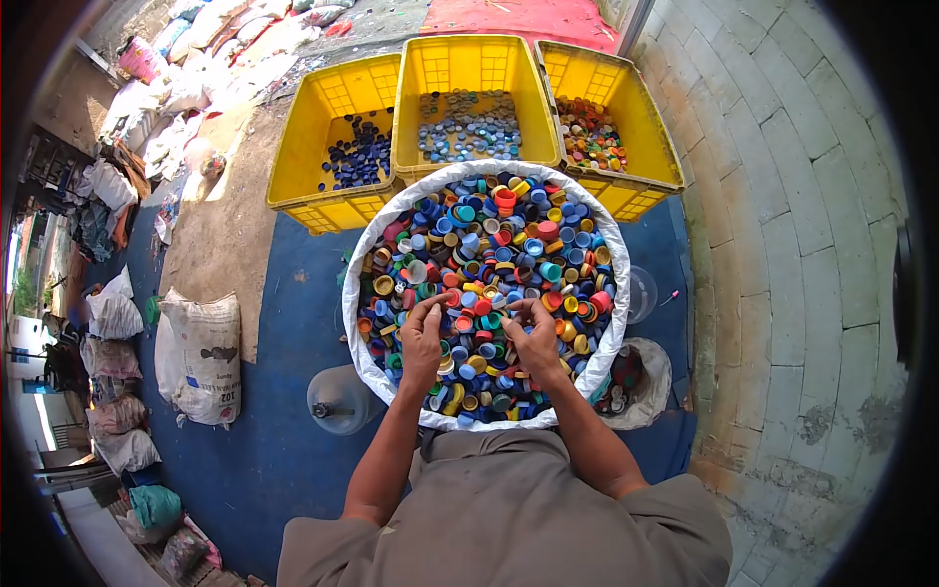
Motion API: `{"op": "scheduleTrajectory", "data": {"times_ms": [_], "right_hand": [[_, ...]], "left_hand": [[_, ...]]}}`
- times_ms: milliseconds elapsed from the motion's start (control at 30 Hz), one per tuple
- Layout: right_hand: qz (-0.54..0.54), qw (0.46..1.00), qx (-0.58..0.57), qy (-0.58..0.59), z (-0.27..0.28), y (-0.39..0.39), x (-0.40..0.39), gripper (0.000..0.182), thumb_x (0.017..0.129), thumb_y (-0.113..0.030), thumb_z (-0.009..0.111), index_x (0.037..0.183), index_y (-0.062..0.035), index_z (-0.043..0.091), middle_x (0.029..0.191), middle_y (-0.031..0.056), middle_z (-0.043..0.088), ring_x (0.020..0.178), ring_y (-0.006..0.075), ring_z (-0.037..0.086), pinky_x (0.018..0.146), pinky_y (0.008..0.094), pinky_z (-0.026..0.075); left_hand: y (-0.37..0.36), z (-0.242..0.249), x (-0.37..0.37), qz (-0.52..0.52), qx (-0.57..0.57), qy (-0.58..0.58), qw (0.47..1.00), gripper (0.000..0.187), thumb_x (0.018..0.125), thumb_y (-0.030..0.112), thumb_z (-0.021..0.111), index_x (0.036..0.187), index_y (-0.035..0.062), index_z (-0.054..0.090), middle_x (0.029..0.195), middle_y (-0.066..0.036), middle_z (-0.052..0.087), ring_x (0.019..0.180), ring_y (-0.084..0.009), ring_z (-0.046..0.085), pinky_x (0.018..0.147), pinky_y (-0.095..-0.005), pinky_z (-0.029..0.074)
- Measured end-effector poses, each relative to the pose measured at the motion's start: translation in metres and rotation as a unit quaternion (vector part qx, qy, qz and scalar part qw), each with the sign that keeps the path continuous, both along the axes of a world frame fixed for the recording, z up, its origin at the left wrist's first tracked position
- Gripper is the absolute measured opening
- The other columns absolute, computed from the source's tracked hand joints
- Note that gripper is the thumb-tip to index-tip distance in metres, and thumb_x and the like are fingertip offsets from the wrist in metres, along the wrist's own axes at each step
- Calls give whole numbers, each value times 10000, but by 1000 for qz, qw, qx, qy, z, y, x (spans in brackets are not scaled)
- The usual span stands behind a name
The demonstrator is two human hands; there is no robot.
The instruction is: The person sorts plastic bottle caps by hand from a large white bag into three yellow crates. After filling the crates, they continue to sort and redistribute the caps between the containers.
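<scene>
A large round sack with a rolled white rim [620, 293] stands before me, full of mixed plastic bottle caps [479, 245] in many colours. My left hand [423, 338] is over the left middle of the caps, thumb and forefinger bent together near red caps. Over the right middle is my right hand [533, 342], its fingers curled in a pinch with a bit of green beside the thumb tip. Whatever lies between the fingertips of either hand is too small to name.
Beyond the sack stand three yellow crates: the left crate [284, 166] holds dark blue caps, the middle crate [474, 54] light blue and pale ones, the right crate [646, 127] orange, red and mixed ones. A clear jug [342, 399], a small sack [650, 382] and a block wall [792, 245] flank me.
</scene>
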State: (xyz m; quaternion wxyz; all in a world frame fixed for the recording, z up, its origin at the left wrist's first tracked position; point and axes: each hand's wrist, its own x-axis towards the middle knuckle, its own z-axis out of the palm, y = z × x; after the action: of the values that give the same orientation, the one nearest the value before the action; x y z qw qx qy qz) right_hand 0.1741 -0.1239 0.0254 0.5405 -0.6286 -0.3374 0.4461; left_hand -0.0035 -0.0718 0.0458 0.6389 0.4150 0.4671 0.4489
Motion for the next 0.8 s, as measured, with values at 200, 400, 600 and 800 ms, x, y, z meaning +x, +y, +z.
{"op": "scheduleTrajectory", "data": {"times_ms": [200, 400, 600, 800], "right_hand": [[-34, 953, -76, 290, -35, 3, 25, 238, 849, -225, 707, 902, -46, 559, 649, -31, 489, 520, 54, 425, 478, 230, 377], [-48, 978, -49, -195, -55, 17, 32, 244, 800, -146, 719, 955, -2, 596, 760, 74, 653, 663, 160, 637, 605, 294, 515], [53, 935, -3, -349, -49, 57, 26, 305, 784, -111, 701, 1060, -30, 599, 1008, 157, 683, 933, 322, 668, 767, 405, 540], [174, 855, -49, -487, -35, 98, 6, 446, 760, -239, 725, 1134, -59, 561, 1037, 159, 662, 922, 379, 643, 764, 452, 528]], "left_hand": [[-6, -34, -19, 74, -288, -337, 893, 245, 981, 273, 461, 1006, 54, 568, 794, -4, 521, 746, -128, 536, 637, -298, 491], [-18, -37, -23, 111, -304, -239, 916, 191, 995, 266, 502, 1067, 91, 528, 765, 4, 538, 691, -121, 544, 594, -279, 471], [-24, -66, -40, 57, -293, -234, 925, 194, 991, 292, 509, 1022, 105, 554, 693, 22, 502, 596, -112, 509, 526, -271, 437], [-25, -62, -43, 74, -324, -202, 921, 145, 971, 239, 542, 1002, 99, 563, 663, 29, 486, 572, -99, 497, 505, -267, 433]]}}
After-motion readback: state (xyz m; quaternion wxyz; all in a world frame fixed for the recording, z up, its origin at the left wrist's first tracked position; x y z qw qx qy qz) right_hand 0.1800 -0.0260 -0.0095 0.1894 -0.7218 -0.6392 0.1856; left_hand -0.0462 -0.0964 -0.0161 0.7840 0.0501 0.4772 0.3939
